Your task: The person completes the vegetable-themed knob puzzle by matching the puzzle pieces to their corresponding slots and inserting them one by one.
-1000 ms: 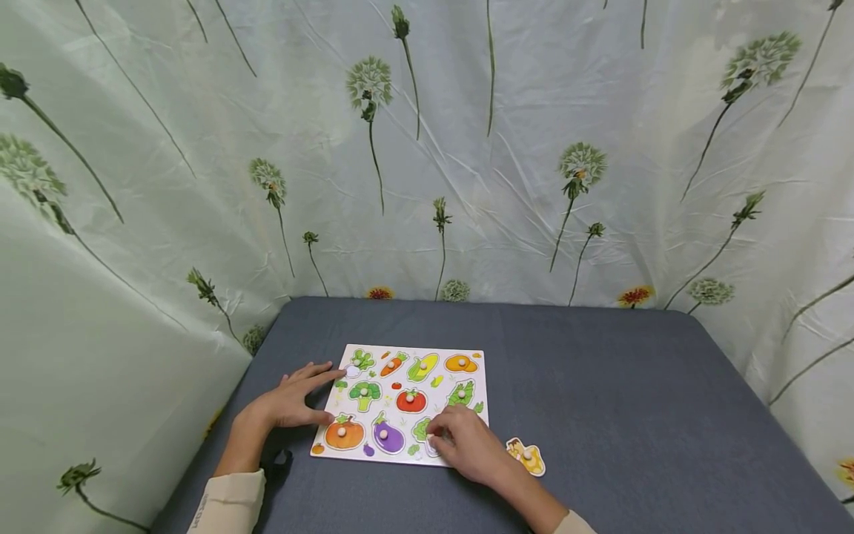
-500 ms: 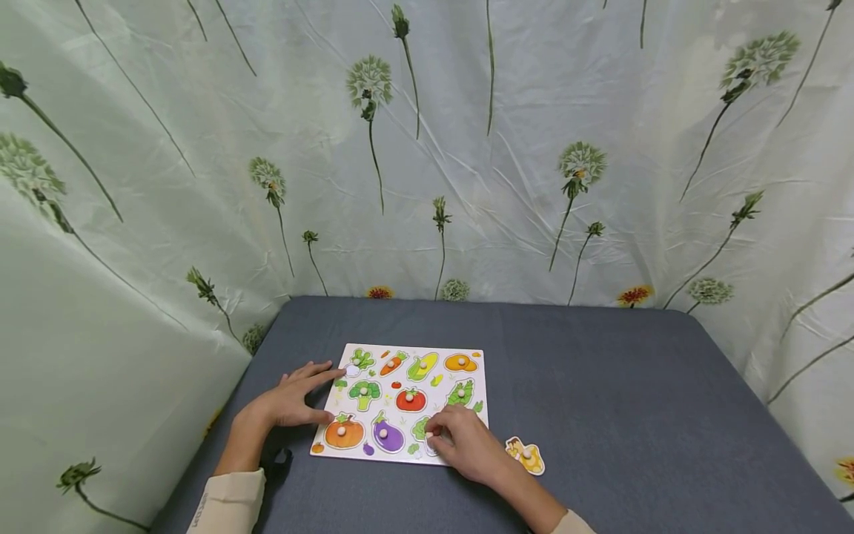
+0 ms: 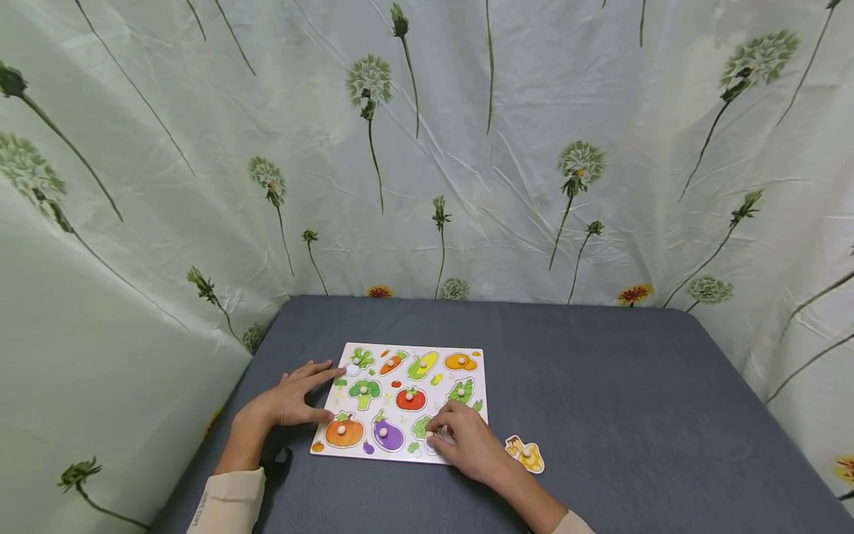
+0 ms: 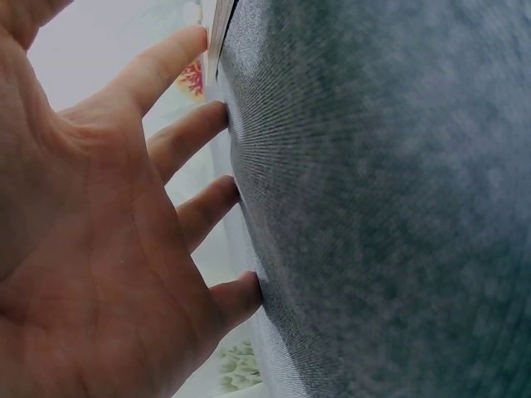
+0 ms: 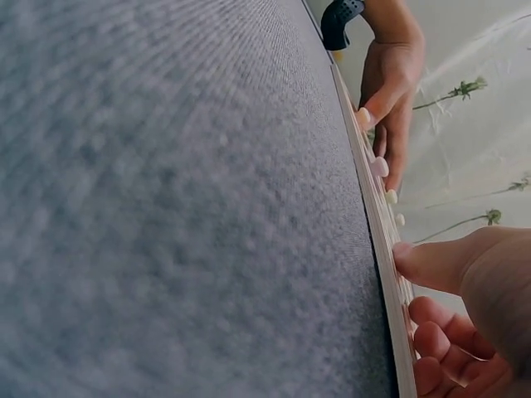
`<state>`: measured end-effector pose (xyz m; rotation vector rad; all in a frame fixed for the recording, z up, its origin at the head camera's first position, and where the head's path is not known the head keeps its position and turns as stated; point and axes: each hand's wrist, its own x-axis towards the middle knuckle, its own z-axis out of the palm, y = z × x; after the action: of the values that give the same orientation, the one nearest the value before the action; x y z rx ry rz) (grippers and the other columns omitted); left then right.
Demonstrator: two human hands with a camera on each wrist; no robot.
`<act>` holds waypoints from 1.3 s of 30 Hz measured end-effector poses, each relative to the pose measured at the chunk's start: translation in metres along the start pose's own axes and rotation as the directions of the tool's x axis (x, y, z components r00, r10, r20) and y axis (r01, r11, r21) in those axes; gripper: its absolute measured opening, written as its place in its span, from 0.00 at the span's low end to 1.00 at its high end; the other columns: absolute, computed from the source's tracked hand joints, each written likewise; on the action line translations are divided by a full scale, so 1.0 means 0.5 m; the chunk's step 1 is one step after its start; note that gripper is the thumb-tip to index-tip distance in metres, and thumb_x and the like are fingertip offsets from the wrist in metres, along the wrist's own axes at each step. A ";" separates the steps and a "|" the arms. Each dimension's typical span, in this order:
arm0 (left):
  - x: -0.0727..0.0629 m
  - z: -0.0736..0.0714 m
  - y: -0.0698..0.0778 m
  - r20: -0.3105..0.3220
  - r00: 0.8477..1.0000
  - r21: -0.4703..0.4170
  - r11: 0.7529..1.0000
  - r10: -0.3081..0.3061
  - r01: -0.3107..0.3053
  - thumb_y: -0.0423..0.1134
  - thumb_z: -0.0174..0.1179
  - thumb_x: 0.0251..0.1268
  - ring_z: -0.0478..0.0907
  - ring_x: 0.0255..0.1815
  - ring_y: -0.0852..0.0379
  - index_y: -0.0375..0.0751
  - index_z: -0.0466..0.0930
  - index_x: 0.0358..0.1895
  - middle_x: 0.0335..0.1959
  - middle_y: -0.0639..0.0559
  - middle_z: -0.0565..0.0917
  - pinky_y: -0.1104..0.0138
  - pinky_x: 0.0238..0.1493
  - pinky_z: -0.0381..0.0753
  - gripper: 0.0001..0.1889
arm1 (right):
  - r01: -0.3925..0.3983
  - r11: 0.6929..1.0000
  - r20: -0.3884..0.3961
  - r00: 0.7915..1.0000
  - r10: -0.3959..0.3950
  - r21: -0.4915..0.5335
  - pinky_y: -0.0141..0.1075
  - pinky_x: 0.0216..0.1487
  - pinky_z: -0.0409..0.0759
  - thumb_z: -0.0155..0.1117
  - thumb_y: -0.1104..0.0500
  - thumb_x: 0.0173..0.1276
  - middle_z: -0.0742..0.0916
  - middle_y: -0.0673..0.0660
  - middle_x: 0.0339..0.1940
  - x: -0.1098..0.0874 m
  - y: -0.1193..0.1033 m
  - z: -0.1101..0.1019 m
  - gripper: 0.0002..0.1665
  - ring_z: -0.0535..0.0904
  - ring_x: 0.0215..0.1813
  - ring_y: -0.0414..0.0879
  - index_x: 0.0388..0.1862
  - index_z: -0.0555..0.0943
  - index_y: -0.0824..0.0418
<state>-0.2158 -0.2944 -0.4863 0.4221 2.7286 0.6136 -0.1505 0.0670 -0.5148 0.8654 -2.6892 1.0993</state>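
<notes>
A white wooden peg puzzle board [image 3: 400,457] with colourful vegetable pieces lies on the table in the head view. My left hand [image 3: 293,397] has its fingers spread, with index finger and thumb touching the board's left edge; in the left wrist view the other fingertips [image 4: 241,290] rest on the cloth. Over the board's lower right corner, my right hand [image 3: 467,445] pinches the knob of a leafy green-topped puzzle piece [image 3: 422,428], whose lower part is hidden under the fingers. Near them sit the eggplant piece [image 3: 394,440] and the tomato piece [image 3: 412,405].
A yellow-brown knobbed puzzle piece [image 3: 525,454] lies on the cloth, right of the board and beside the right forearm. The dark grey table [image 3: 600,400] stretches away to the right. A flower-printed curtain [image 3: 427,148] hangs behind and at both sides.
Almost nothing differs. The right hand's fingers shift very slightly at the green-topped piece, and the left hand stays at the board's edge.
</notes>
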 end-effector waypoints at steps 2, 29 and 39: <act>0.000 0.001 -0.001 -0.001 1.000 0.000 1.000 0.001 -0.001 0.59 0.72 0.48 0.44 0.83 0.26 0.52 0.66 0.78 0.82 0.36 0.58 0.25 0.73 0.39 0.49 | 0.001 1.000 -0.004 1.000 -0.001 0.005 0.27 0.37 0.72 0.75 0.61 0.63 0.84 0.48 0.34 -0.001 0.000 0.001 0.03 0.72 0.35 0.35 0.36 0.90 0.56; -0.001 -0.007 0.006 0.004 1.000 -0.010 1.000 0.019 -0.019 0.59 0.72 0.49 0.43 0.82 0.24 0.51 0.66 0.78 0.82 0.34 0.58 0.25 0.72 0.38 0.49 | -0.087 0.995 0.008 0.996 0.087 0.038 0.30 0.43 0.78 0.80 0.59 0.59 0.87 0.48 0.45 -0.028 0.030 -0.048 0.18 0.79 0.41 0.40 0.49 0.88 0.57; -0.003 -0.005 -0.003 0.006 1.000 -0.010 1.000 0.018 -0.018 0.61 0.71 0.50 0.43 0.82 0.23 0.52 0.66 0.78 0.82 0.34 0.57 0.24 0.72 0.38 0.49 | -0.098 0.995 -0.029 0.995 0.098 -0.006 0.33 0.42 0.77 0.79 0.58 0.62 0.86 0.47 0.44 -0.055 0.052 -0.109 0.17 0.78 0.41 0.43 0.50 0.87 0.57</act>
<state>-0.2157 -0.2968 -0.4846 0.4466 2.7173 0.6290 -0.1477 0.1315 -0.4992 0.7176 -2.7364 1.1119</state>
